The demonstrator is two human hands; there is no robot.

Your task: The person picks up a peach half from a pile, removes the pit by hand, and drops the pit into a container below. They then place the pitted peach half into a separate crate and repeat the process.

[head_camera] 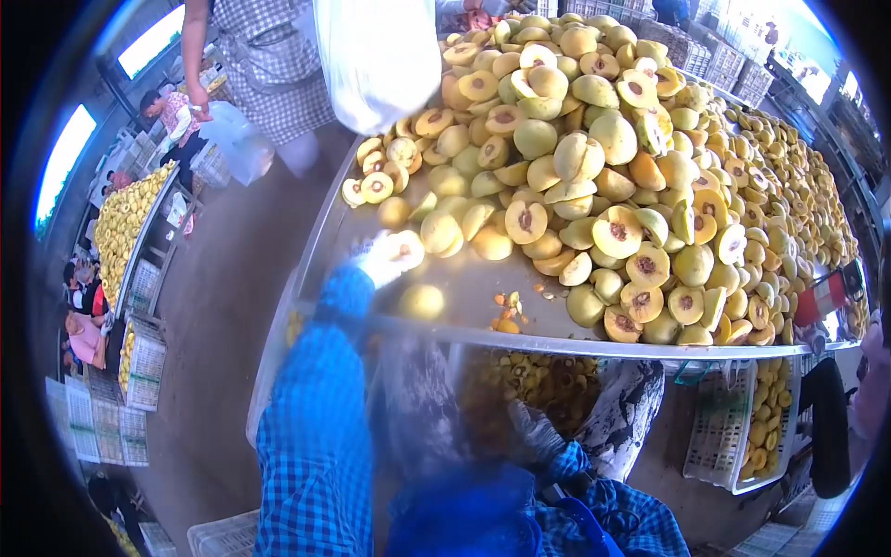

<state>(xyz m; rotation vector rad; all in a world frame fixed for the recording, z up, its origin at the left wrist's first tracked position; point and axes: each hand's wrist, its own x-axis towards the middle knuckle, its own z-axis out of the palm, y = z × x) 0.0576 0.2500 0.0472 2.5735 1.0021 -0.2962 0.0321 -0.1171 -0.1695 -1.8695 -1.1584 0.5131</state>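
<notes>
A large heap of halved yellow-green peaches (529,139) covers much of a metal table (480,282). My left hand (381,261), in a pale glove and overexposed, is at the table's left part, closed on a peach half (406,250) with its cut face up. Just right of it, a single peach piece (422,301) lies near the front edge. My right hand (537,426), in a grey glove, is low between my knees, beside a container of peach pieces (550,383) below the table edge; its fingers are partly blurred, and whether they grip anything is unclear.
Small peach scraps (510,310) lie near the table's front edge. A white plastic crate (720,425) of peaches stands below at right. Across the table's left corner, a person in a checked apron (271,69) stands by a white plastic bag (379,63). Other people work at a table (143,230) far left.
</notes>
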